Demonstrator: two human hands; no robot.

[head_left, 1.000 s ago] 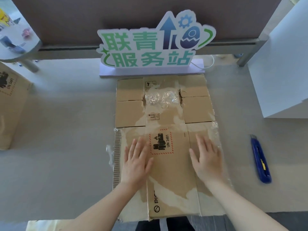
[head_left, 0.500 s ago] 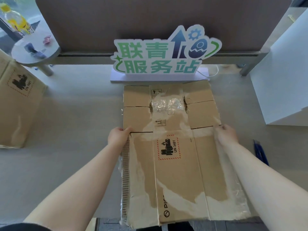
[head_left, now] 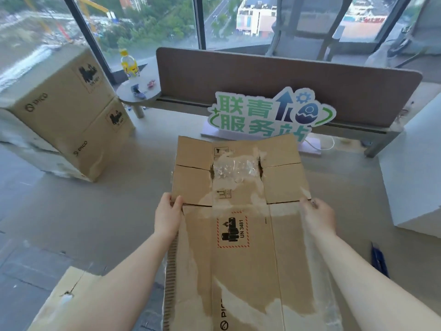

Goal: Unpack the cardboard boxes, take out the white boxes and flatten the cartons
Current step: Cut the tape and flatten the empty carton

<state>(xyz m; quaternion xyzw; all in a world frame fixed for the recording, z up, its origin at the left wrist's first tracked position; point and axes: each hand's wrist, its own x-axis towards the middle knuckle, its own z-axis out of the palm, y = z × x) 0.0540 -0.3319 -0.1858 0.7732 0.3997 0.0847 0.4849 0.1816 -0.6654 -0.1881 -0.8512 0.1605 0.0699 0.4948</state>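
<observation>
Nearest the camera, a second flattened carton (head_left: pixel 78 304) is lying at lower left, and the flattened carton (head_left: pixel 241 235) in hand is stretching away from the viewer over the table (head_left: pixel 95 211), its far flaps appearing to tilt up toward the sign (head_left: pixel 269 115). The left hand (head_left: pixel 167 217) is pinching the carton's left edge at the flap crease, thumb on top and fingers curled underneath; the right hand (head_left: pixel 318 217) is gripping the right edge at the same crease, fingers closed over loose, torn tape film. The likely risk: that film is offering a slippery hold, so the sheet may be slipping or swinging during a lift, and the raised flaps may be knocking the sign just beyond. A blue utility knife (head_left: pixel 379 261) is lying near the right forearm, where a sweep could be catching it. Farther left, 2 stacked cartons (head_left: pixel 69 111) are waiting unopened; a large white box (head_left: pixel 412 177) is standing at right.
</observation>
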